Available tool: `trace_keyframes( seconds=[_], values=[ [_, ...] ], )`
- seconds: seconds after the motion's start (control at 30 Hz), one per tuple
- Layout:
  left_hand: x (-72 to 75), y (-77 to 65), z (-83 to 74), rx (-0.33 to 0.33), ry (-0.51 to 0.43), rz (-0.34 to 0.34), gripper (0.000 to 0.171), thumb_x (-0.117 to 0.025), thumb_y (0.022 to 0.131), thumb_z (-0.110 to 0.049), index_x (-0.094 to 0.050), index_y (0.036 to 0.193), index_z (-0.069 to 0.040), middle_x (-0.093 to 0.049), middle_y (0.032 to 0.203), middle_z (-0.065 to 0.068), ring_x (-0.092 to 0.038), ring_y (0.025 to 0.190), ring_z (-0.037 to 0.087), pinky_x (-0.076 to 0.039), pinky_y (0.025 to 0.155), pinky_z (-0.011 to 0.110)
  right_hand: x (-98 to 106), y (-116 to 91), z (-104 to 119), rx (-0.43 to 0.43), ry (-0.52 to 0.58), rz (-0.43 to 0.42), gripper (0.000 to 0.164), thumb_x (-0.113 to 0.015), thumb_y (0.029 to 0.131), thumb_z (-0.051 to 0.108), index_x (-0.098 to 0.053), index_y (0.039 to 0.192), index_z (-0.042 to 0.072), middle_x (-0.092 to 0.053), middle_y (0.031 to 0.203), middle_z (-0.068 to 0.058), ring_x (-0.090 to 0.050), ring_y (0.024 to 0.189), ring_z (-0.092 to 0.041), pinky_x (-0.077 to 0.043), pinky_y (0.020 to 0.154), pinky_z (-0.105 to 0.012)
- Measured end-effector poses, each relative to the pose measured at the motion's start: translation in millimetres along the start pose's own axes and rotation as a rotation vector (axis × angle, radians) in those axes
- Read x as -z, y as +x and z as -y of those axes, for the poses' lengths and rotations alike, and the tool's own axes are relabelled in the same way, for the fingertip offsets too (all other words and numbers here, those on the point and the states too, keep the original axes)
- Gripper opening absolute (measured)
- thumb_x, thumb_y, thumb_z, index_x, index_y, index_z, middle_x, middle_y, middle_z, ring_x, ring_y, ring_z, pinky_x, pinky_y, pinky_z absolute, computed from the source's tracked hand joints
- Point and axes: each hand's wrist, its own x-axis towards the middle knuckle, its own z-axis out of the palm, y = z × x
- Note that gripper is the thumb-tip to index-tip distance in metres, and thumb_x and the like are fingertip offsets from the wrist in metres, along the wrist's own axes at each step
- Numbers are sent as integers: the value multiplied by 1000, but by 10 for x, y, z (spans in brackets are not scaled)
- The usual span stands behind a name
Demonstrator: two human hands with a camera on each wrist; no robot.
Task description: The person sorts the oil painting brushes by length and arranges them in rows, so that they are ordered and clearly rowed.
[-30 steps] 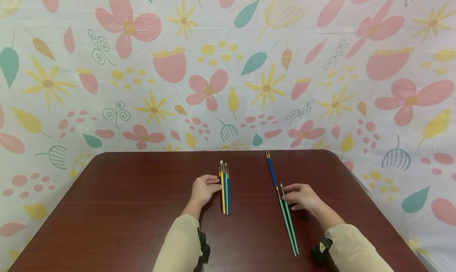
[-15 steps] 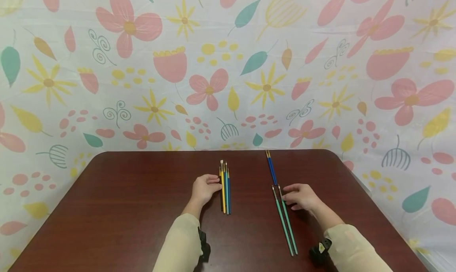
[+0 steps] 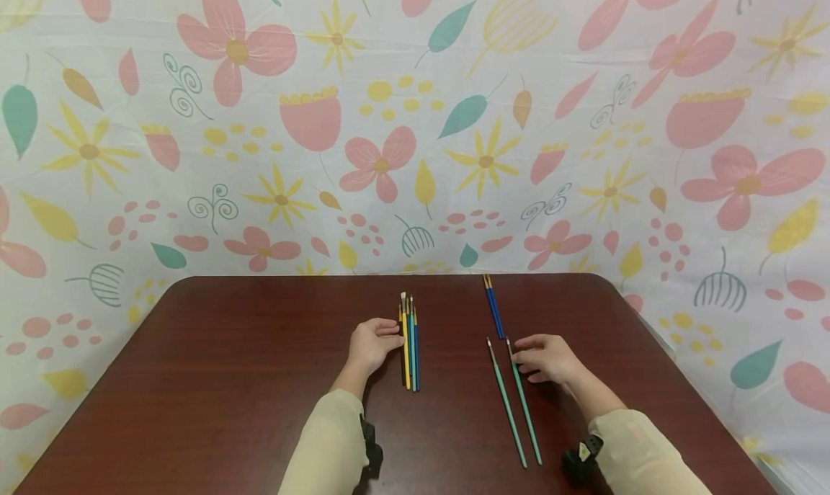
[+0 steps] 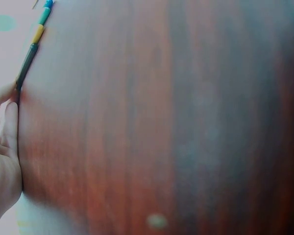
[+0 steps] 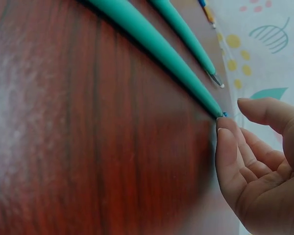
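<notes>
A tight row of several slim paintbrushes lies mid-table in the head view, among them a yellow paintbrush [image 3: 406, 358] and a blue paintbrush [image 3: 417, 358]. My left hand [image 3: 368, 347] rests at the row's left side, its fingertips at the black paintbrush [image 4: 27, 66] in the left wrist view. To the right lie two green paintbrushes, a left one [image 3: 508, 407] and a right one [image 3: 527, 408], slightly apart. My right hand [image 3: 551, 359] has relaxed fingers, with fingertips against the upper end of the right green paintbrush [image 5: 159, 51]; the thumb is held away from it.
Beyond the green brushes, two blue paintbrushes [image 3: 494, 309] lie side by side near the back edge of the brown table [image 3: 227, 380]. Behind the table hangs a flowered cloth [image 3: 415, 156].
The left green paintbrush has shifted leftward, widening the gap between the two green brushes. The right green one has moved slightly left. Both hands stay about where they were.
</notes>
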Motion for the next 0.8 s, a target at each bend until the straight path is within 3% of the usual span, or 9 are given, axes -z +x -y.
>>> trace_keyframes(
  seconds=[0.23, 0.5, 0.6, 0.8],
  values=[
    [1, -5, -3, -3, -8, 4, 36, -70, 84, -6, -62, 117, 3, -66, 115, 17, -67, 102, 27, -56, 84, 36, -19, -4, 82, 30, 61, 42, 50, -65, 88, 15, -50, 128, -12, -69, 104, -20, -69, 84, -23, -59, 69, -38],
    [9, 3, -1, -3, -10, 6, 37, -71, 83, -7, -61, 117, 2, -66, 115, 17, -67, 101, 27, -56, 83, 36, -193, 1, 155, 67, 237, 290, 51, -52, 97, 17, -38, 136, -12, -59, 123, -27, -67, 103, -27, -57, 82, -39],
    [10, 0, -8, 0, -12, 6, 37, -71, 83, -7, -61, 118, 2, -66, 115, 17, -67, 102, 27, -56, 84, 36, -232, -7, 187, 59, 255, 351, 50, -48, 98, 18, -37, 137, -12, -55, 128, -29, -65, 107, -29, -56, 85, -40],
    [17, -11, -18, 3, -18, 9, 37, -70, 84, -6, -61, 118, 3, -66, 116, 17, -67, 102, 27, -56, 84, 36, -159, -15, 228, 45, 206, 348, 53, -52, 97, 21, -37, 137, -10, -56, 127, -28, -65, 106, -30, -57, 82, -40]
  ],
)
